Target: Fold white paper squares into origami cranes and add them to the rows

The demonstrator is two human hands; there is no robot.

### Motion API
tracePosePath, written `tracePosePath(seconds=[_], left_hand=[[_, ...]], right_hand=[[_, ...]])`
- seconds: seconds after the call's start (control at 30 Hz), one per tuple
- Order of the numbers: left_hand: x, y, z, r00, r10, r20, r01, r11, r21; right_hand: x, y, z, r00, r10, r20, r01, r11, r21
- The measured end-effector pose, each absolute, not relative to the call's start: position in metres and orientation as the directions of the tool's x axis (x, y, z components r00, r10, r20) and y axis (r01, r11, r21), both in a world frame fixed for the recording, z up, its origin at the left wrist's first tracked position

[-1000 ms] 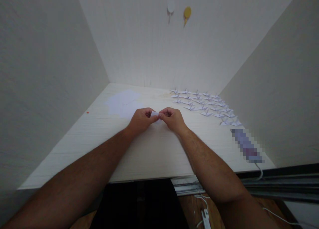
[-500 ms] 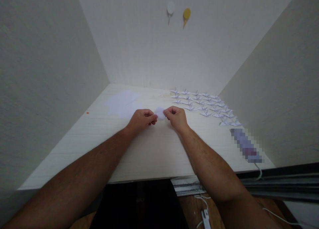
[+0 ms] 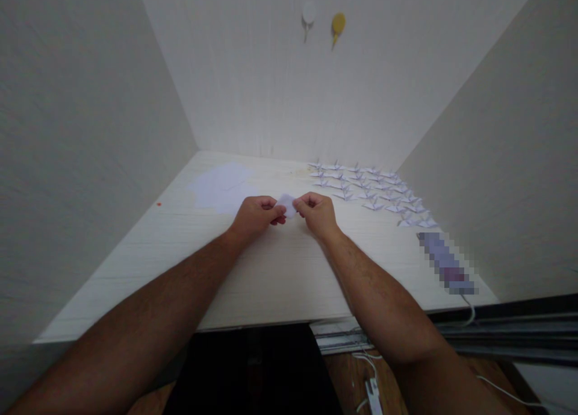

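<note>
Between my hands, over the middle of the white table (image 3: 271, 282), is a small piece of white paper (image 3: 287, 205). It looks folded, but its creases are too faint to make out. My left hand (image 3: 259, 215) pinches its left side between thumb and fingers. On the right side, the thumb and forefinger of my right hand (image 3: 316, 211) close on its edge. Loose white paper sheets (image 3: 221, 186) lie spread beyond my left hand. Past my right hand stand several folded white paper cranes (image 3: 372, 189) in rows.
A blurred-out flat object (image 3: 445, 261) with a white cable (image 3: 469, 312) lies at the table's right edge. A small orange bit (image 3: 159, 204) is at the left edge. Walls enclose three sides; white (image 3: 309, 11) and yellow hooks (image 3: 338, 23) hang on the back one.
The paper has shifted slightly left and turned, and shows a sharper outline now. My right hand has moved a little to the left with it; my left hand stays nearly in place.
</note>
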State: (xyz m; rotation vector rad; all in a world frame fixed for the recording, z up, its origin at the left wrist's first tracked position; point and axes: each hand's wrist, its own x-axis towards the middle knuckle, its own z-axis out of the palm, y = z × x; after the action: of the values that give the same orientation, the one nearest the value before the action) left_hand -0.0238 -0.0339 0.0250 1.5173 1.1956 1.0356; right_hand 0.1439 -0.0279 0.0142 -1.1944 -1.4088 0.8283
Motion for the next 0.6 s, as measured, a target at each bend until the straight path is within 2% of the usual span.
tracePosePath(seconds=[0.17,0.33,0.6], left_hand=[[-0.0237,-0.0321,0.0241,0.180,0.982,0.052,0.213,-0.090,0.973],[-0.0226,-0.0333,0.0219,0.274,0.962,-0.004,0.218,-0.058,0.974],[-0.0202,-0.0336,0.0235,0.274,0.962,0.014,0.275,-0.092,0.957]], right_hand=[[0.1444,-0.0261,0.0114,0.074,0.955,0.288,0.233,0.265,-0.936],[0.1453,-0.0266,0.0112,0.067,0.955,0.288,0.185,0.272,-0.944],[0.1417,-0.0295,0.0152,0.095,0.949,0.302,0.203,0.278,-0.939]])
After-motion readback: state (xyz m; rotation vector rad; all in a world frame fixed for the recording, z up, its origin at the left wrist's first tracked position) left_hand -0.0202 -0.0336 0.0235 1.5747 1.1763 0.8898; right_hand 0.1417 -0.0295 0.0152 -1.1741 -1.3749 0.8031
